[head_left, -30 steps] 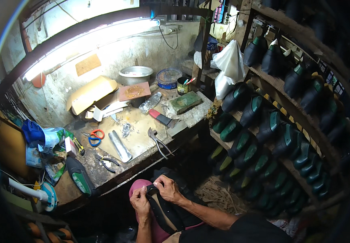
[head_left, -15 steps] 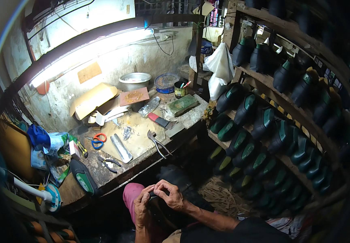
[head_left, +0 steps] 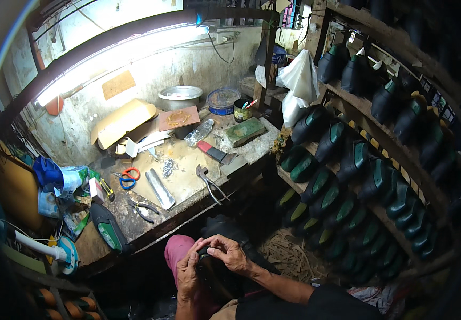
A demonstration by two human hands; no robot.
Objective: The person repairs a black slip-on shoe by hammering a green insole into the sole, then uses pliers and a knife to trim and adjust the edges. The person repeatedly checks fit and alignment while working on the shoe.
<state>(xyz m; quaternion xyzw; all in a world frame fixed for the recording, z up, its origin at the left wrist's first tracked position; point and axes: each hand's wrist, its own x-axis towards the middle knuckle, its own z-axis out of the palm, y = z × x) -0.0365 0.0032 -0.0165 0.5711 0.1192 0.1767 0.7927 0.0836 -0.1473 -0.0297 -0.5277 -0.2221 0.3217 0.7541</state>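
Over my lap, my left hand [head_left: 188, 270] and my right hand [head_left: 229, 256] meet at the top of a dark shoe [head_left: 212, 275]. The left fingers are closed along its near left edge, with the thumb pressed up against it. From the right, my bent fingers and thumb pinch the same upper edge. Most of the shoe sinks into shadow, and what lies between the fingertips is too small to make out. Nearest on the workbench [head_left: 129, 224] lie pincers [head_left: 208, 184], pliers [head_left: 144, 209] and a curved metal shoehorn-like piece [head_left: 159, 189].
Scissors [head_left: 128, 178], a red-handled blade [head_left: 214, 153], a green block [head_left: 245, 132] and a metal basin [head_left: 180, 97] sit on the bench. A black-green shoe [head_left: 106, 229] rests at its left end. Shelves at right hold several similar shoes [head_left: 330, 140]. Scraps [head_left: 289, 253] cover the floor.
My view has shifted slightly. Both hands stay together on the shoe, their fingers a little higher, and the right fingers have moved slightly along its edge. Bench items have not moved.
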